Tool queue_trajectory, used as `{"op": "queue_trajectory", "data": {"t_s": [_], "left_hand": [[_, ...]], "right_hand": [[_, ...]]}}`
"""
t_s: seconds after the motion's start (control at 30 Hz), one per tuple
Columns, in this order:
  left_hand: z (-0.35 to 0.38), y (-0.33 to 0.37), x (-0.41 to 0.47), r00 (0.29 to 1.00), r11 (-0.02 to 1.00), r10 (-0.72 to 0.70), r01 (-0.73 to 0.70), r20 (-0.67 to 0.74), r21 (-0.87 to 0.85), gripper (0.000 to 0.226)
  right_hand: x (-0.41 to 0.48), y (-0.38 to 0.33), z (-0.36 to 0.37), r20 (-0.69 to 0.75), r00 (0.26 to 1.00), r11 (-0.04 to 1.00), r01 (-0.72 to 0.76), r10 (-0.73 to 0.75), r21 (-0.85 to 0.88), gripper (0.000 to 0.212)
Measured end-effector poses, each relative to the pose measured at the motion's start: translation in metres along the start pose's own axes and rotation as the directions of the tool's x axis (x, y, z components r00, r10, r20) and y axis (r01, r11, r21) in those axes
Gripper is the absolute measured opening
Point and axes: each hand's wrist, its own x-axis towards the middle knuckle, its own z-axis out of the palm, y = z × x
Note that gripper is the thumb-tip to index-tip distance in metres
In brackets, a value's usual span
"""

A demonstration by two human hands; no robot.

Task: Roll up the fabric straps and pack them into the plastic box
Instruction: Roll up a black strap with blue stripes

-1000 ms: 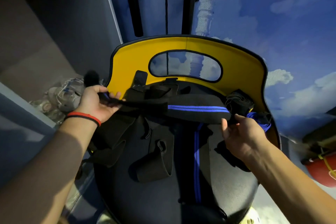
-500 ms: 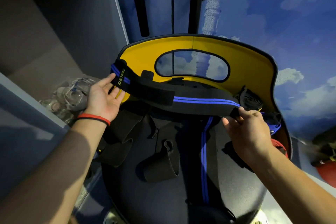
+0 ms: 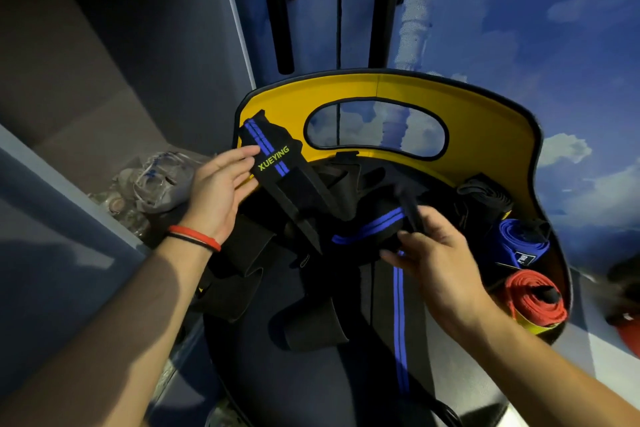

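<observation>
A black fabric strap (image 3: 277,163) with two blue stripes and green "XUEYING" lettering runs between my hands above a black seat (image 3: 311,385). My left hand (image 3: 214,194) pinches its labelled end, which stands upright against the yellow backrest (image 3: 485,135). My right hand (image 3: 436,263) grips the blurred other part of the strap near the seat's middle, where the strap sags and folds. Another blue-striped strap (image 3: 399,322) and loose black straps (image 3: 311,326) lie on the seat. No plastic box can be made out.
Rolled straps sit at the seat's right edge: a black one (image 3: 485,199), a blue one (image 3: 523,243) and a red one (image 3: 533,298). Clear plastic bags (image 3: 156,177) lie on a grey shelf to the left. A sky-painted wall (image 3: 519,28) stands behind.
The strap was stretched taut between my hands. My right hand has moved left toward the middle, so the strap now sags, and the labelled end in my left hand has tipped upright.
</observation>
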Motion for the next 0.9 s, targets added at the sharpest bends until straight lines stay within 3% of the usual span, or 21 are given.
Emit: {"op": "queue_trajectory", "data": {"t_s": [0.1, 0.2, 0.3, 0.4, 0.53, 0.63, 0.67, 0.73, 0.8, 0.87, 0.9], "left_hand": [[0.002, -0.005, 0.002, 0.999, 0.999, 0.020, -0.019, -0.032, 0.028, 0.018], [0.002, -0.007, 0.003, 0.995, 0.998, 0.052, -0.050, -0.085, 0.024, 0.031], [0.012, -0.004, -0.004, 0.997, 0.996, 0.073, -0.074, -0.017, -0.041, 0.039], [0.033, -0.001, -0.012, 0.995, 0.996, 0.006, 0.003, 0.101, -0.089, 0.055], [0.073, -0.007, -0.028, 0.930, 0.995, -0.094, 0.080, 0.355, 0.055, 0.061], [0.106, -0.019, -0.040, 0.907, 0.994, -0.086, 0.052, 0.412, 0.094, 0.053], [0.115, -0.023, -0.044, 0.899, 0.994, -0.076, 0.036, 0.432, 0.099, 0.053], [0.130, -0.029, -0.050, 0.872, 0.991, -0.059, -0.009, 0.486, 0.136, 0.050], [0.139, -0.035, -0.055, 0.838, 0.982, -0.066, -0.040, 0.541, 0.182, 0.045], [0.147, -0.041, -0.062, 0.799, 0.975, -0.082, -0.059, 0.596, 0.214, 0.041], [0.151, -0.044, -0.065, 0.779, 0.970, -0.093, -0.069, 0.620, 0.232, 0.038]], "right_hand": [[-0.023, 0.003, 0.016, 0.152, 0.988, 0.979, 0.041, -0.010, -0.201, 0.033], [-0.035, 0.013, 0.023, 0.092, 0.986, 0.980, -0.124, 0.139, -0.155, 0.021], [-0.042, 0.020, 0.015, 0.043, 0.941, 0.933, -0.325, 0.335, -0.152, 0.007], [-0.052, 0.015, 0.004, 0.104, 0.896, 0.871, -0.385, 0.433, -0.306, 0.014], [-0.056, -0.015, -0.025, 0.263, 0.837, 0.774, -0.261, 0.479, -0.577, 0.014], [-0.054, -0.016, -0.043, 0.259, 0.766, 0.631, -0.235, 0.589, -0.739, 0.005], [-0.052, -0.016, -0.050, 0.261, 0.761, 0.557, -0.155, 0.594, -0.816, 0.009], [-0.049, -0.017, -0.062, 0.271, 0.774, 0.451, -0.021, 0.572, -0.892, 0.044], [-0.041, -0.021, -0.071, 0.232, 0.866, 0.606, -0.098, 0.443, -0.789, 0.075], [-0.026, -0.020, -0.079, 0.149, 0.963, 0.859, -0.124, 0.225, -0.497, 0.057], [-0.018, -0.017, -0.080, 0.101, 0.980, 0.921, -0.120, 0.169, -0.370, 0.042]]}}
